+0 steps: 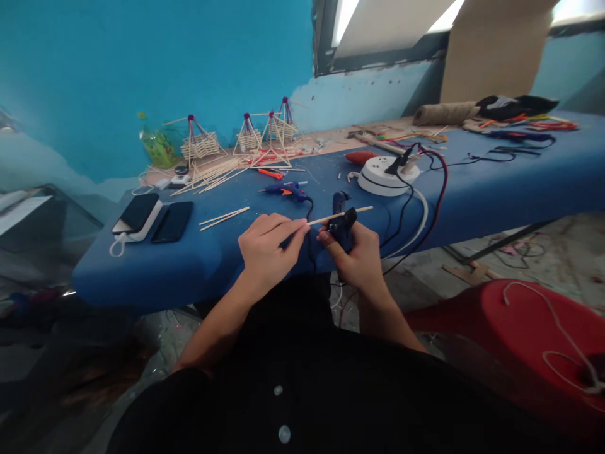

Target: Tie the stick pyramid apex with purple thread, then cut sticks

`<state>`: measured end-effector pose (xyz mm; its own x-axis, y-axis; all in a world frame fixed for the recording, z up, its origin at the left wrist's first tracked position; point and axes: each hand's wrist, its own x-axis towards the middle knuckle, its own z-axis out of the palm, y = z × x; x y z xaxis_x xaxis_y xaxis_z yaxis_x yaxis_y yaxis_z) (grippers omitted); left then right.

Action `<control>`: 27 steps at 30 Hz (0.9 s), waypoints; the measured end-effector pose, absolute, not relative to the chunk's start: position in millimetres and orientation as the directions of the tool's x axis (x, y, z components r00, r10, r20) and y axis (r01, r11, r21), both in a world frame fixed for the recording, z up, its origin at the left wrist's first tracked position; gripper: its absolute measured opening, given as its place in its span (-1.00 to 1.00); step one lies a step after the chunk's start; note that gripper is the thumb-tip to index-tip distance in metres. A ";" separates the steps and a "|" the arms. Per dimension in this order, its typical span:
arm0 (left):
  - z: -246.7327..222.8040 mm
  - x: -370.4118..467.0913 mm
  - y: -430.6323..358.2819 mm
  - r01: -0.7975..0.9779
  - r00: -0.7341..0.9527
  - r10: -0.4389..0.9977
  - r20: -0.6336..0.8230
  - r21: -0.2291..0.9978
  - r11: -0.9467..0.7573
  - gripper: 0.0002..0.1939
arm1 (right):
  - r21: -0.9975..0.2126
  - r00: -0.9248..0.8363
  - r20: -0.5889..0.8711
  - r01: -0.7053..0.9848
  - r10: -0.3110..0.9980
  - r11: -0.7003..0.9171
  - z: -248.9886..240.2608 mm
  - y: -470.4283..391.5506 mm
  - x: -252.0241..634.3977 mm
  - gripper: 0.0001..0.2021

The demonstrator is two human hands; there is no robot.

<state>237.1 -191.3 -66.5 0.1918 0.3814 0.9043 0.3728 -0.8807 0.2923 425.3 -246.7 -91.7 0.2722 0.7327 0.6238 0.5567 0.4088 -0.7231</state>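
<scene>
- Pale thin wooden stick (324,219), in the head view: held above the near part of the blue-covered tabletop (236,252), nearly level, its right end slightly raised and poking out past a dark blue and black hand tool (341,232) (part of the tool hides the stick's middle).
- Left hand (268,247): the grip is pinched closed, thumb and fingertips on the stick's left end.
- Right hand (360,255): the grip is wrapped around the tool, closed on it.
- Just beyond the hands: a blue glue gun with an orange trigger (286,189) lies on the tabletop; two loose pale sticks (224,217) lie to its left, nearer the edge.
- Farther left: two dark phones, one (137,213) on a white block, the other (172,222) flat beside it.
- Toward the wall: small stick frames with purple-tied tops (201,145) stand behind a loose heap of sticks (212,176), with an orange cutter (271,173) near the heap.
- Right of the glue gun: a round white power strip (387,178) with dark plugs in it.
</scene>
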 end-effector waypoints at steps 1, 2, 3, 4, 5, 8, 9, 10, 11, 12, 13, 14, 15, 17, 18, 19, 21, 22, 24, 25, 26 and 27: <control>-67.0 237.0 -190.9 0.373 0.188 0.368 0.910 0.281 -0.884 -0.83 | -0.723 0.276 0.624 0.559 0.731 0.406 -92.0 -246.6 425.4 -0.76; -67.4 237.0 -190.5 0.380 0.186 0.358 0.915 0.269 -0.885 -0.83 | -0.721 0.277 0.626 0.562 0.729 0.405 -92.3 -246.5 425.6 -0.75; -67.9 237.0 -190.1 0.391 0.186 0.352 0.917 0.259 -0.883 -0.83 | -0.718 0.273 0.627 0.566 0.729 0.405 -92.4 -246.5 425.8 -0.75; -68.4 237.2 -189.9 0.401 0.186 0.347 0.919 0.251 -0.881 -0.83 | -0.715 0.267 0.628 0.569 0.731 0.406 -92.5 -246.6 425.9 -0.75; -68.8 237.4 -189.8 0.405 0.184 0.339 0.923 0.243 -0.882 -0.84 | -0.714 0.261 0.627 0.569 0.734 0.408 -92.4 -246.8 426.0 -0.75; -69.2 238.0 -190.0 0.386 0.172 0.306 0.937 0.222 -0.895 -0.89 | -0.722 0.259 0.618 0.562 0.743 0.404 -92.3 -247.6 425.7 -0.76; -69.2 238.1 -190.1 0.378 0.166 0.292 0.942 0.213 -0.901 -0.91 | -0.725 0.260 0.614 0.559 0.745 0.403 -92.4 -247.7 425.5 -0.76; -69.0 238.0 -190.2 0.372 0.162 0.280 0.946 0.205 -0.905 -0.93 | -0.727 0.260 0.612 0.557 0.747 0.401 -92.7 -247.7 425.5 -0.75; -68.8 237.9 -190.3 0.369 0.159 0.272 0.949 0.199 -0.908 -0.94 | -0.728 0.259 0.610 0.556 0.749 0.401 -93.1 -247.5 425.5 -0.75; -68.6 237.8 -190.3 0.369 0.159 0.267 0.951 0.193 -0.909 -0.94 | -0.728 0.256 0.610 0.555 0.750 0.402 -93.6 -247.1 425.5 -0.76; -68.5 237.6 -190.3 0.372 0.160 0.261 0.952 0.187 -0.909 -0.94 | -0.726 0.252 0.612 0.556 0.749 0.405 -94.2 -246.7 425.7 -0.76; -68.4 237.6 -190.4 0.377 0.162 0.258 0.953 0.182 -0.908 -0.94 | -0.722 0.249 0.616 0.559 0.747 0.409 -94.8 -246.1 425.9 -0.77; -68.4 237.7 -190.6 0.384 0.164 0.257 0.953 0.178 -0.906 -0.94 | -0.717 0.248 0.621 0.563 0.744 0.411 -95.4 -245.5 426.2 -0.77; -68.4 238.4 -191.6 0.407 0.168 0.261 0.951 0.174 -0.897 -0.92 | -0.706 0.248 0.633 0.575 0.734 0.414 -96.4 -244.6 426.7 -0.77; -68.3 238.9 -192.3 0.421 0.171 0.264 0.949 0.172 -0.891 -0.90 | -0.702 0.252 0.636 0.581 0.729 0.412 -96.8 -244.4 427.0 -0.77; -68.2 239.4 -193.1 0.433 0.175 0.268 0.948 0.170 -0.885 -0.89 | -0.702 0.258 0.637 0.584 0.726 0.408 -97.1 -244.4 427.3 -0.76; -67.6 240.1 -194.7 0.444 0.181 0.271 0.945 0.167 -0.880 -0.88 | -0.705 0.268 0.634 0.587 0.726 0.398 -97.2 -244.7 427.8 -0.76; -67.0 240.0 -195.3 0.440 0.184 0.270 0.945 0.167 -0.882 -0.88 | -0.706 0.270 0.631 0.588 0.727 0.395 -97.1 -245.0 428.1 -0.76; -65.4 239.2 -195.6 0.425 0.190 0.263 0.946 0.163 -0.890 -0.88 | -0.703 0.264 0.629 0.594 0.731 0.391 -96.8 -245.3 428.3 -0.76; -64.3 238.5 -195.3 0.418 0.193 0.255 0.947 0.156 -0.895 -0.89 | -0.697 0.261 0.632 0.602 0.730 0.388 -96.6 -245.3 428.2 -0.76; -63.2 237.8 -194.6 0.411 0.197 0.244 0.950 0.146 -0.900 -0.89 | -0.691 0.260 0.636 0.612 0.727 0.385 -96.6 -245.2 428.0 -0.76; -61.9 237.2 -193.8 0.403 0.203 0.230 0.952 0.132 -0.905 -0.90 | -0.684 0.262 0.641 0.622 0.722 0.381 -96.8 -244.9 427.6 -0.75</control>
